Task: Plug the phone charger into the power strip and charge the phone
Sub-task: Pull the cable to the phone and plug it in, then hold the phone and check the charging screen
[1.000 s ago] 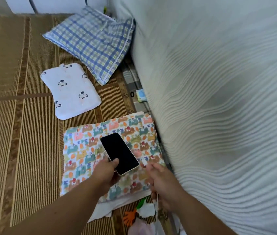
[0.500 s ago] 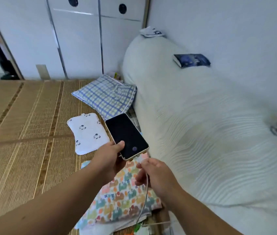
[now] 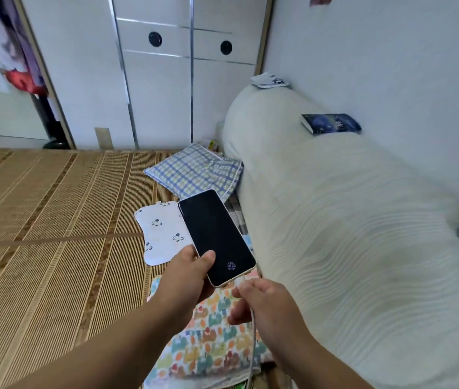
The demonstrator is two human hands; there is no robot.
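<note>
Phone charging is the matter at hand, and nearest of all a white charger cable (image 3: 253,341) is seen running up from the bottom edge into the right hand (image 3: 264,306), whose fingers are pinched closed around the cable's end just below the phone's near corner. Whether the plug is seated in the port cannot be told. The phone (image 3: 215,235) is gripped at its near left edge by the left hand (image 3: 187,276), thumb laid on the dark glass, where a small fingerprint ring is lit. A cartoon-print cloth (image 3: 208,349) lies beneath both hands on the woven mat (image 3: 40,234). Farther off are placed a white mouse-print pillow (image 3: 161,231) and a blue plaid pillow (image 3: 194,171). To the right a rolled white quilt (image 3: 349,220) carries a dark book (image 3: 330,123).
</note>
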